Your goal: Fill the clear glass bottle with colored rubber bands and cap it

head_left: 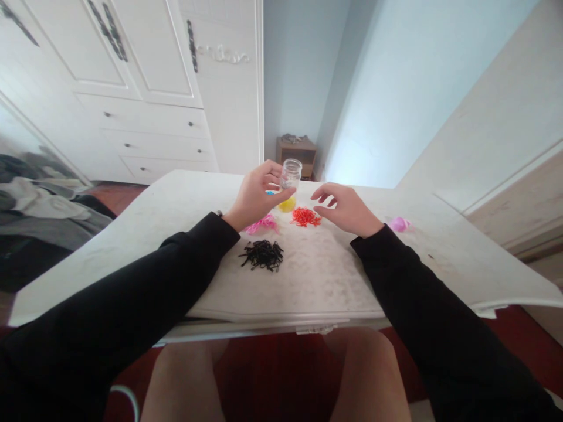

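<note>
A clear glass jar without a lid stands upright at the far side of the table, and my left hand is closed around its left side. Yellow material shows at the jar's lower end. To the right, my right hand is held with curved fingers apart and nothing in them, beside a heap of red rubber bands. Below my left wrist lies a heap of pink bands, partly hidden. Nearer to me is a heap of black bands. A bit of blue peeks out behind my left hand.
The white table has a raised front edge close to my knees. A small pink-purple bundle lies at its right. White cupboards stand behind on the left, and a small wooden stand is beyond the table. Clothes are heaped at left.
</note>
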{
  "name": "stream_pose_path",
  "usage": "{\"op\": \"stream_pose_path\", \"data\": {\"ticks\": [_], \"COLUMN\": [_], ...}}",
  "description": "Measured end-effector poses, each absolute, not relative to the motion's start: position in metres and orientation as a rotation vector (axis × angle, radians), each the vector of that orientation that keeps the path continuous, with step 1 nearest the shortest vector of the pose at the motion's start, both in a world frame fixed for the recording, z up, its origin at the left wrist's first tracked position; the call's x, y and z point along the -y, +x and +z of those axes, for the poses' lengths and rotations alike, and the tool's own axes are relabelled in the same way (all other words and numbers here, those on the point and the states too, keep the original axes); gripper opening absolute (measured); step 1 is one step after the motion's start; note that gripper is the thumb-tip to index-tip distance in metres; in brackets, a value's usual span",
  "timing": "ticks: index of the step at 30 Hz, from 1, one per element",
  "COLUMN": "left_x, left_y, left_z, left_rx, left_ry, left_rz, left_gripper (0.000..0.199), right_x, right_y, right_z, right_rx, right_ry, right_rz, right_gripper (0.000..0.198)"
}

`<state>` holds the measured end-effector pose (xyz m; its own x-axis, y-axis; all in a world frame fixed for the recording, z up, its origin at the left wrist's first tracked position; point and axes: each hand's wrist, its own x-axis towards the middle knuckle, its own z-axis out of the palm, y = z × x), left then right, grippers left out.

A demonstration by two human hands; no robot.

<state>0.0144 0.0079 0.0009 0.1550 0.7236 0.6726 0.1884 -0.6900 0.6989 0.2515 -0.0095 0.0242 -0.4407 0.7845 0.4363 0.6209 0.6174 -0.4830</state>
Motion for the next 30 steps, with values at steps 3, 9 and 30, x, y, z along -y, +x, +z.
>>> {"op": "stream_pose_path", "data": {"ticks": [3, 9, 30], "left_x": [-0.007, -0.005, -0.013], "left_y": [0.015, 0.013, 0.006], "left_z": [0.001, 0.003, 0.0], "left_rx": [-0.889, -0.884, -1.151], "left_ry": [1.995, 2.157, 2.376], "left_rz": [1.566, 1.563, 1.482], "left_gripper": [0.03, 0.029, 0.027], "right_x": [0.0, -0.006, -0.01], "right_y": [0.249, 0.241, 0.247], "right_z": [0.008, -0.005, 0.006], "right_rx": [2.314, 2.384, 1.923], "right_ry": [-1.134, -1.143, -1.118], "right_rz": [0.29, 0.276, 0.491], "right_gripper": [0.029, 0.017, 0.013]}}
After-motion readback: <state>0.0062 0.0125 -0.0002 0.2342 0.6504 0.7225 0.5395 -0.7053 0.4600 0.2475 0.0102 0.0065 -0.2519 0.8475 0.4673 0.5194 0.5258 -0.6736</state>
